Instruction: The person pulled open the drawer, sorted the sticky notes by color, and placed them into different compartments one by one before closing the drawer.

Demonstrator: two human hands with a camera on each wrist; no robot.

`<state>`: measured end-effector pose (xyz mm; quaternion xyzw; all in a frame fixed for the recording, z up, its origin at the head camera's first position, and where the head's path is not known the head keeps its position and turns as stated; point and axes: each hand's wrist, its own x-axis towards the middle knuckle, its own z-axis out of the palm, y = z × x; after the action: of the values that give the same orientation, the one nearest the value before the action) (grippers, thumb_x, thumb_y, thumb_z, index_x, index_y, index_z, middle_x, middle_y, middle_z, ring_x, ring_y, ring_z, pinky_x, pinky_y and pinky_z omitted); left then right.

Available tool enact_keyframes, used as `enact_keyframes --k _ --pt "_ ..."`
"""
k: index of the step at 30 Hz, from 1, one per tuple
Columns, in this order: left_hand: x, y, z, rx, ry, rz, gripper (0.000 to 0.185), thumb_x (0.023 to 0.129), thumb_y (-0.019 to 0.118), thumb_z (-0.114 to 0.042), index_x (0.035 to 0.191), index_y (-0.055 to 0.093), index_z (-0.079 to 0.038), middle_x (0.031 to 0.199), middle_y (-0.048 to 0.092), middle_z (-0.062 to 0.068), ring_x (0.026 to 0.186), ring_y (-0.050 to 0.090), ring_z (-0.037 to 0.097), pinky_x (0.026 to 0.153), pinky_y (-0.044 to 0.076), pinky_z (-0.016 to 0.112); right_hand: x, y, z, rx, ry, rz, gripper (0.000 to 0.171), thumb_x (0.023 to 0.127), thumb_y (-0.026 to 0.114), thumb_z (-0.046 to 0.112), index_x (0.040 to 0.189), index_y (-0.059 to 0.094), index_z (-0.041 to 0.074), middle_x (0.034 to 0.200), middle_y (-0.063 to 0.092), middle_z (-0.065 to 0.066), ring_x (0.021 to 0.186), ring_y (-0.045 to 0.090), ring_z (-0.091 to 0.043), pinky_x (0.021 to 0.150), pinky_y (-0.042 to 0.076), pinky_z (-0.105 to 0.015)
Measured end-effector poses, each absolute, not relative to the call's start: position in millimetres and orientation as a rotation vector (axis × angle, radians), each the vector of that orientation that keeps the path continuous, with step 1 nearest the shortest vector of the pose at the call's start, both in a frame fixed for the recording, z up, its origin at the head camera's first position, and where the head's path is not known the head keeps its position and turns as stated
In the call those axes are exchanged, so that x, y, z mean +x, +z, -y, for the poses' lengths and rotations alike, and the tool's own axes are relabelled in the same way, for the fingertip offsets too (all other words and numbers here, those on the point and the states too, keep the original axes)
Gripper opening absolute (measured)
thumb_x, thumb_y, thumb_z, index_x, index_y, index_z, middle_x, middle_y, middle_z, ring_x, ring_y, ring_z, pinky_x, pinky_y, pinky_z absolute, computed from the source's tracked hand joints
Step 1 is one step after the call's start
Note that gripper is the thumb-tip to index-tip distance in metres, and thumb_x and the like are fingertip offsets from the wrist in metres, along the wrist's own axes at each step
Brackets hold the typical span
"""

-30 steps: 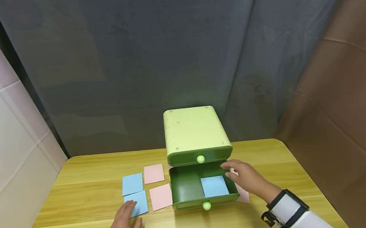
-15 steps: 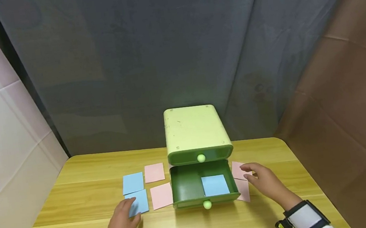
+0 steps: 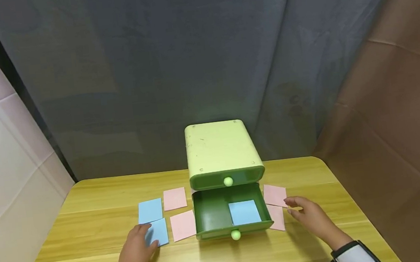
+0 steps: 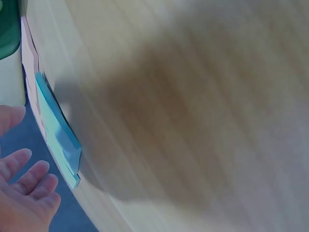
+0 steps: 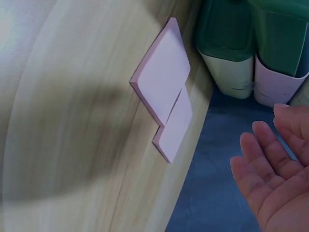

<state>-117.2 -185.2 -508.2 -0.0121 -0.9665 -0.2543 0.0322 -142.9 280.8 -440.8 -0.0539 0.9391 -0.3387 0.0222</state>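
My left hand (image 3: pixel 133 253), fingers relaxed, hovers over the lower corner of a blue sticky-note pad (image 3: pixel 161 231); in the left wrist view its fingers (image 4: pixel 35 178) stand apart from that pad. A second blue pad (image 3: pixel 150 210) lies just behind. Beside the cabinet's right, two pink sticky-note pads (image 3: pixel 275 195) partly overlap or touch. My right hand (image 3: pixel 315 222) is just right of them, fingers loosely bent, and the right wrist view has nothing in its palm (image 5: pixel 289 203). One more blue pad (image 3: pixel 244 212) lies inside the pulled-out lower drawer (image 3: pixel 212 215).
A pale green cabinet (image 3: pixel 221 147) with a shut upper drawer (image 3: pixel 208 181) stands at the back of the wooden table (image 3: pixel 99 221). Two pink pads (image 3: pixel 183 226) lie between it and the blue ones. Grey cloth (image 3: pixel 148 69) hangs behind.
My right hand has moved right, from over the drawer's right side to beside the pink pads, uncovering them. The left hand has stayed by the near blue pad, shifting slightly.
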Motion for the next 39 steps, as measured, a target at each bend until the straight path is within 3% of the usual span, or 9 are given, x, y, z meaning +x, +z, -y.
enact_keyframes --k 14,20,27,39 --pt "-138.2 -504.7 189.7 0.000 -0.764 3.143 0.056 0.080 0.077 -0.017 0.124 0.055 0.009 0.125 0.052 0.032 0.121 0.046 0.049 0.100 0.040 0.058 -135.9 -453.2 -283.9 -0.056 -1.032 -2.874 0.032 0.092 0.063 0.004 0.123 0.060 -0.003 0.117 0.064 -0.018 0.111 0.057 -0.037 0.089 0.051 -0.048" --pt "-144.8 -503.5 192.6 -0.080 -0.779 3.171 0.066 0.073 0.085 -0.020 0.123 0.055 0.011 0.124 0.052 0.031 0.119 0.047 0.049 0.099 0.042 0.056 -134.0 -457.1 -287.1 -0.026 -1.050 -2.858 0.032 0.092 0.062 0.004 0.123 0.059 -0.004 0.117 0.064 -0.018 0.111 0.057 -0.037 0.088 0.052 -0.046" --pt "-150.9 -503.2 191.7 -0.168 -0.734 3.174 0.068 0.064 0.090 -0.019 0.117 0.059 0.011 0.117 0.055 0.029 0.114 0.051 0.046 0.097 0.044 0.055 -130.2 -457.7 -288.6 -0.034 -1.077 -2.850 0.032 0.091 0.062 0.003 0.123 0.059 -0.005 0.117 0.064 -0.019 0.111 0.057 -0.037 0.089 0.051 -0.047" --pt "-159.1 -506.2 188.4 -0.166 -0.680 3.218 0.070 0.057 0.093 -0.022 0.109 0.061 0.014 0.099 0.055 0.018 0.100 0.054 0.036 0.093 0.048 0.051 -127.2 -460.4 -291.4 -0.029 -1.077 -2.872 0.031 0.090 0.063 0.002 0.121 0.060 -0.004 0.115 0.065 -0.018 0.110 0.058 -0.037 0.088 0.052 -0.046"
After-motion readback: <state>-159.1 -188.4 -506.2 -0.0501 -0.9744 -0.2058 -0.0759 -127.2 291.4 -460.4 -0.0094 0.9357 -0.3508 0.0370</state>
